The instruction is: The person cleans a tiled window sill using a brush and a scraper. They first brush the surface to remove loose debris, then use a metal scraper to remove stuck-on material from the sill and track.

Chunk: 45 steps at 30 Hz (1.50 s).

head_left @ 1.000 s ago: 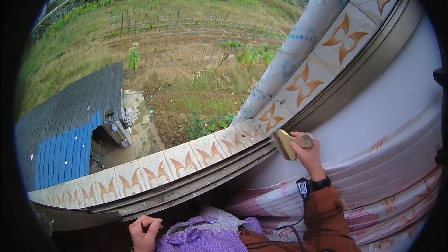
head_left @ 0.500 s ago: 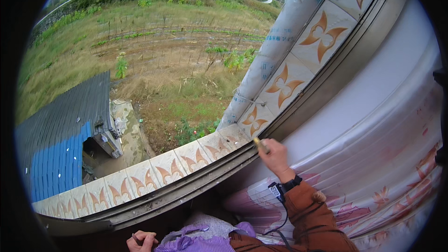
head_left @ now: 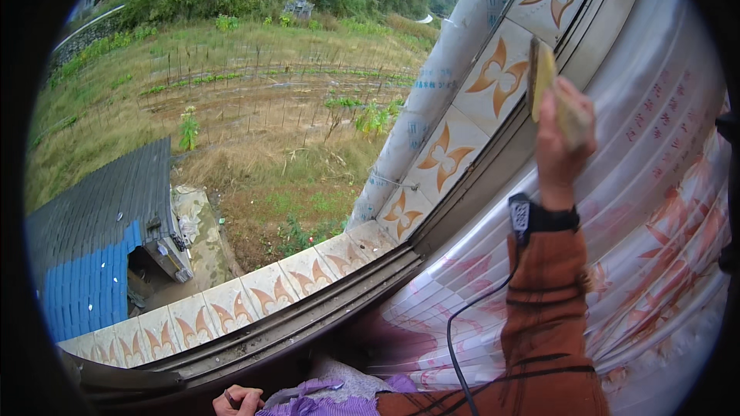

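Your right hand [head_left: 551, 156] was clamped around the pale handle [head_left: 575, 125] of a brush [head_left: 546, 81]. The brush was raised at the right side of the window opening, its yellowish block upright and its dark edge turned toward the tiles. In this view the block overlapped the border between the side frame [head_left: 493, 185] and the patterned side tiles [head_left: 445, 156]; contact with either surface could not be determined.

Your left hand [head_left: 239, 400] was low at the bottom edge of the view, well apart from the right, with its fingers curled. Whether those fingers were fully closed, or enclosed anything, could not be determined. The hand was located beside your purple garment [head_left: 331, 400].

Your right forearm, in a rust-brown sleeve [head_left: 547, 308] with dark stripes, extended upward in front of the curtain [head_left: 470, 293], which was white with pink and orange figures. A dark band [head_left: 556, 220] encircled the wrist and carried a small labelled device [head_left: 520, 217]. From the device, a black cable [head_left: 452, 331] curved down to the lower edge.

The lower track [head_left: 308, 323] ran along the bottom of the opening, with a row of sill tiles [head_left: 231, 312] on its outer side. A film-wrapped post [head_left: 420, 108] stood outside the side tiles. Beyond the sill were a shed roof [head_left: 116, 192], grey with a blue section, and a grassy field [head_left: 254, 123].
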Tool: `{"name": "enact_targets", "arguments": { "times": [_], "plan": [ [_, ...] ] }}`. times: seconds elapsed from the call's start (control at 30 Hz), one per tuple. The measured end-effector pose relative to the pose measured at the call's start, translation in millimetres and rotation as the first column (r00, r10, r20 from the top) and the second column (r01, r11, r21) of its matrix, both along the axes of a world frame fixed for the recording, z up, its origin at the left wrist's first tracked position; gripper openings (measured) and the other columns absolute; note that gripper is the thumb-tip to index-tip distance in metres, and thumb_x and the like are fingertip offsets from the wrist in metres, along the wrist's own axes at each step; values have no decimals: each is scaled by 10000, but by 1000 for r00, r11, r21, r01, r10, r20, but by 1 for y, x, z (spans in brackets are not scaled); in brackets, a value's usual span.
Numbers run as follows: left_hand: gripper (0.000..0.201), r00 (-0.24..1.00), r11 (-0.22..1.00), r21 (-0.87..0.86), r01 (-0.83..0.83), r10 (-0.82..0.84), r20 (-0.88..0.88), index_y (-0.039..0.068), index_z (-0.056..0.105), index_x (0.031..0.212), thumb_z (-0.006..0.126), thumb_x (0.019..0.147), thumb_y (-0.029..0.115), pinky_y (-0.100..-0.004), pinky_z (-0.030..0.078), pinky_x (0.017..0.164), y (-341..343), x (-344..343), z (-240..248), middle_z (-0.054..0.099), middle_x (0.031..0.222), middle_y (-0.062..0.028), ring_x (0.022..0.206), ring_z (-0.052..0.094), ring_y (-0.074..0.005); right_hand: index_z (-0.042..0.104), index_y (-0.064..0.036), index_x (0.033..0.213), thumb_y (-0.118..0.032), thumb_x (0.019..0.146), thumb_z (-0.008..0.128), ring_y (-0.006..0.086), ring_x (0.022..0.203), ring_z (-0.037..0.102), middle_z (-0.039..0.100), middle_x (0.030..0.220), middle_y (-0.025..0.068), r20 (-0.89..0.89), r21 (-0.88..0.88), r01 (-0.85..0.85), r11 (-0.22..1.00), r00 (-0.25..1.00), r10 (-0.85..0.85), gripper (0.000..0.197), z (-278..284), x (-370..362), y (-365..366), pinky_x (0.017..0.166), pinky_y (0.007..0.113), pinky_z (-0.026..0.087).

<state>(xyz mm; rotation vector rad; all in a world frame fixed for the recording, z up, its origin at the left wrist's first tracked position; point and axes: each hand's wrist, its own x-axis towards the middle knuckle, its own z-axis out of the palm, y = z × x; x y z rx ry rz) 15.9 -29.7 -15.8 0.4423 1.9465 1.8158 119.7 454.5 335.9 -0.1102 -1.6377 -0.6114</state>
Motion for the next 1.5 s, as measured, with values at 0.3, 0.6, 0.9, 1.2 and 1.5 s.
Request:
{"name": "enact_targets", "arguments": {
  "times": [0.3,0.6,0.9,1.2,1.5],
  "plan": [
    [91,998,999,3,52,-52,-44,-4,732,950,651,955,38,-217,447,606,-28,-1,2,655,744,-10,661,571,-64,699,-101,1075,-44,757,664,247,795,664,658,971,71,468,-102,167,981,878,-100,325,-197,19,-13,638,345,552],
    [101,994,998,17,57,-58,89,-11,741,947,672,942,62,-215,435,587,-20,-4,7,642,734,16,640,548,-53,686,-68,1038,13,745,731,316,756,663,662,881,125,232,-333,-135,933,948,220,307,-126,-2,-23,629,388,542],
    [92,991,990,53,133,-134,11,-30,734,957,671,939,34,-236,487,626,-5,-8,2,674,750,-29,677,617,-85,654,-127,1124,-71,785,729,308,863,659,643,961,113,-11,281,209,937,977,-215,351,133,-18,0,711,378,562],
    [67,994,997,40,73,-76,83,-37,712,907,673,926,13,-251,480,678,-22,-3,-5,650,786,-16,712,595,-88,647,-106,1036,-106,800,629,245,786,618,599,928,83,408,340,266,902,822,-396,237,-101,-24,-11,612,360,512],
    [128,981,997,77,-10,-4,192,-82,703,838,650,898,18,-263,488,568,-31,-4,-38,644,714,-92,593,635,-149,668,-114,1032,-99,779,663,255,776,653,628,897,81,676,-268,131,955,732,89,254,-292,6,-18,651,365,524]
  ]
}}
